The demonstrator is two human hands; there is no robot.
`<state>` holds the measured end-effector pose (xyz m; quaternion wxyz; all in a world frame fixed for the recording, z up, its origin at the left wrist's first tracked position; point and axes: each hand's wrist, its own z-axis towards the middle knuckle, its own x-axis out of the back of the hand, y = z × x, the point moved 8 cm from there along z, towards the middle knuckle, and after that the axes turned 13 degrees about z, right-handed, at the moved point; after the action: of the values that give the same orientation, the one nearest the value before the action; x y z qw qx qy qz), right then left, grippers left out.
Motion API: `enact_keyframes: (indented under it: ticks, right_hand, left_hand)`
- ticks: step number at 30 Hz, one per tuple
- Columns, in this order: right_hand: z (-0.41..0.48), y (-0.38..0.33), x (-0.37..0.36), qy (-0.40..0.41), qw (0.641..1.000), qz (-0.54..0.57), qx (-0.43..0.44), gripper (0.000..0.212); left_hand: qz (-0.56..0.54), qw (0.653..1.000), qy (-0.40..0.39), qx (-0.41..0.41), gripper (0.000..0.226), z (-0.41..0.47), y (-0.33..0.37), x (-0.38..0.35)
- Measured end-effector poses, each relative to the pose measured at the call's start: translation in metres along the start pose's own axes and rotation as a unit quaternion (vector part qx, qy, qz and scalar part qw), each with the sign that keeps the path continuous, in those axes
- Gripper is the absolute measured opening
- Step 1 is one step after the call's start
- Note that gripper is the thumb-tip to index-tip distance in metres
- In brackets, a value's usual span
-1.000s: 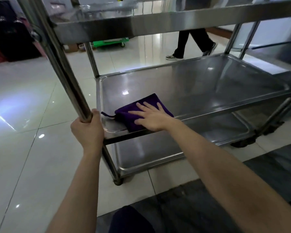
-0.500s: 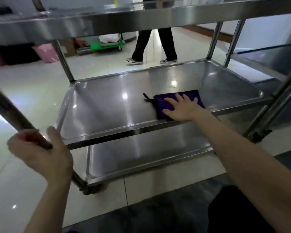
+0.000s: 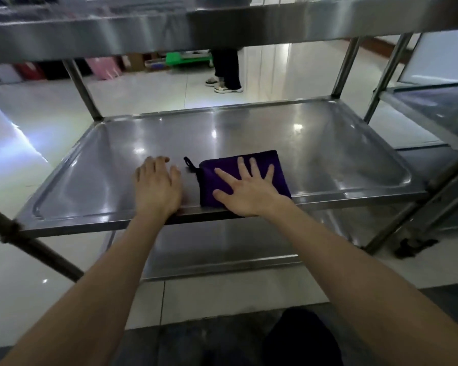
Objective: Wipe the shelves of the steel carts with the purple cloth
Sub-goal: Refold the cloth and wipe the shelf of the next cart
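Mid shelf (image 3: 328, 154), centre frame: R hand (image 3: 251, 192), fingers spread flat, presses purple cloth (image 3: 282, 180) at near edge. L hand (image 3: 158, 184), off the post (image 3: 37, 247) since 1 s ago, lies flat beside it; wipe approx. halfway across.

Your purple cloth (image 3: 206, 182) lies folded flat near the front edge of the shiny middle shelf (image 3: 328, 143) of the steel cart (image 3: 222, 30), its black loop (image 3: 189, 164) pointing left.
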<state>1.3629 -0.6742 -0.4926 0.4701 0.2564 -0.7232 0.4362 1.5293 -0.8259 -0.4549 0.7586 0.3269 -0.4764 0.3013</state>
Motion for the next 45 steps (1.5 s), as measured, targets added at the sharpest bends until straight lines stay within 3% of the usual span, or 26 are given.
enact_keyframes:
  ticks: [7, 16, 21, 26, 32, 36, 41, 45]
  right_hand:
    - [0.037, -0.003, 0.009, -0.003, 0.999, -0.009, 0.047, 0.077]
    - [0.144, -0.030, 0.026, -0.017, 1.000, -0.005, 0.017, 0.081]
    - [0.163, 0.017, 0.053, -0.014, 1.000, 0.010, -0.013, 0.071]
    - [0.125, 0.126, 0.089, 0.038, 0.995, 0.039, -0.086, 0.067]
    - [0.008, 0.230, 0.105, 0.076, 0.982, 0.054, -0.163, 0.071]
    - [-0.045, 0.211, 0.082, 0.097, 0.983, 0.048, -0.151, 0.072]
    - [-0.057, 0.141, 0.052, 0.084, 0.994, 0.011, -0.065, 0.067]
    - [-0.058, 0.148, 0.055, 0.068, 0.997, 0.028, -0.038, 0.066]
  left_hand:
    - [0.003, 1.000, -0.002, 0.020, 0.067, -0.009, -0.001, -0.006]
    - [0.021, 0.999, 0.009, 0.024, 0.070, -0.012, -0.004, -0.007]
    - [0.013, 0.999, 0.021, 0.039, 0.065, -0.010, -0.012, -0.008]
    - [0.022, 0.999, 0.014, 0.032, 0.069, -0.009, -0.011, -0.006]
    - [0.048, 0.999, -0.001, 0.005, 0.069, -0.007, -0.001, -0.003]
    - [0.057, 0.997, 0.018, -0.048, 0.064, -0.010, 0.025, 0.000]
    - [0.045, 0.995, 0.001, -0.090, 0.067, -0.015, 0.086, -0.011]
    - [0.046, 0.992, -0.027, -0.118, 0.071, -0.023, 0.130, -0.026]
